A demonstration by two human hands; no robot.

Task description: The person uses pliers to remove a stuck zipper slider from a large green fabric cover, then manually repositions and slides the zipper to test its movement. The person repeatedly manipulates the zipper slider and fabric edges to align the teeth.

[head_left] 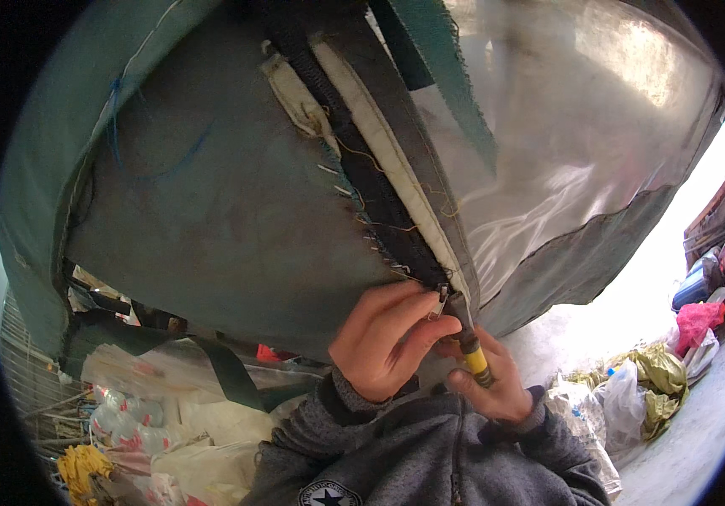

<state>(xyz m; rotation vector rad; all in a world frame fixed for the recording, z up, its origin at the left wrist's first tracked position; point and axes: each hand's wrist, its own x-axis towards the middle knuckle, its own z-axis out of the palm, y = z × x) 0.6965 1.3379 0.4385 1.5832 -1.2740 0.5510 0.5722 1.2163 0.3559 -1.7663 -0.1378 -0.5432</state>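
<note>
Left hand (386, 337): thumb and forefinger nearly closed on a small metal piece (442, 302), probably a slider, at the zip's lower end. Right hand (501, 379) wrapped round a yellow-and-black-handled tool (475, 361); some fingers hidden. Risk: tool slips and catches left fingertips, since they sit just beside its head. Loose threads (396, 227) could also jam a slider. Tool head points up, slightly left; long axis roughly follows the zip (371, 173), which runs up-left along the grey-green panel (219, 202).

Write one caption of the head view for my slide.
Left hand pinches a small metal piece at a dark strip's end while the right hand holds a yellow-and-black tool.
</note>
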